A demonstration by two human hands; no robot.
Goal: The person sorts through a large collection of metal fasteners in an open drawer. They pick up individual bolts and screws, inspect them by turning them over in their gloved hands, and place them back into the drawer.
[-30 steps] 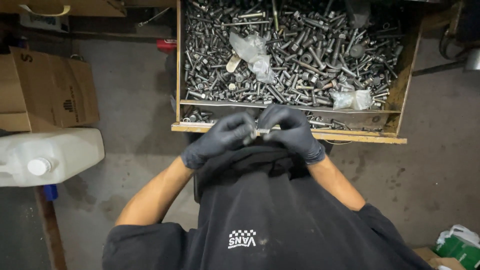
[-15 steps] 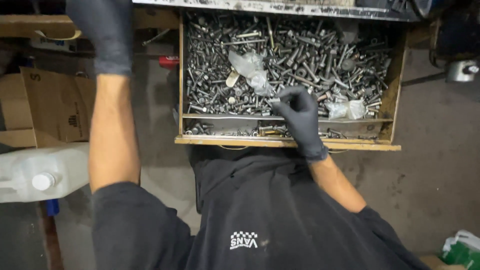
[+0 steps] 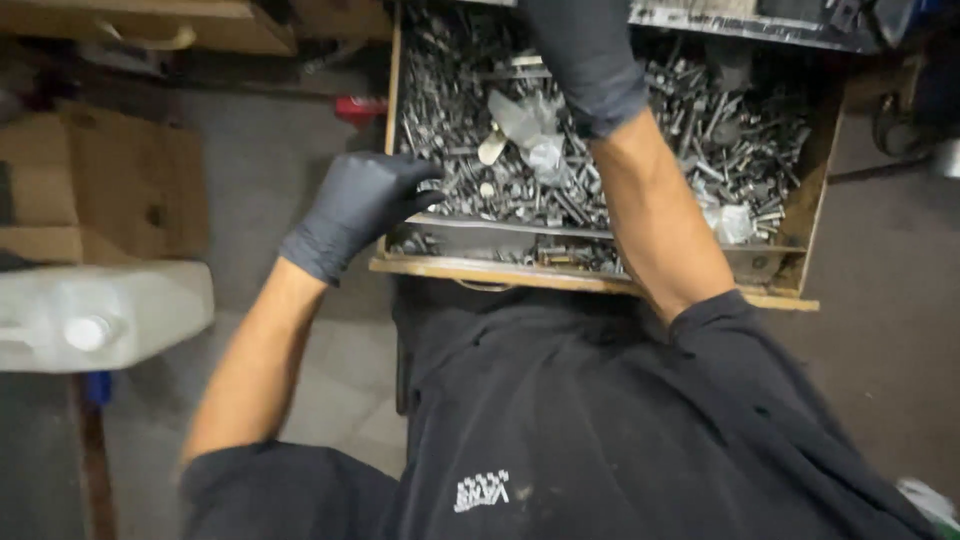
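A person in black gloves works over a wooden drawer [image 3: 790, 240] heaped with bolts [image 3: 720, 150] and crumpled plastic bags [image 3: 525, 125]. The left hand [image 3: 355, 205] rests at the drawer's left edge, fingers [image 3: 415, 190] loosely spread and touching the bolts, holding nothing. The right hand [image 3: 585, 50] reaches to the drawer's far end (its fingers are out of frame, so their state cannot be told). A white jug [image 3: 100, 315] lies to the left.

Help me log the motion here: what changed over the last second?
The hands parted. The left hand now rests on the drawer's left edge, holding nothing visible. The right hand reaches up past the top edge of view. The bolts, jug and box stayed put.
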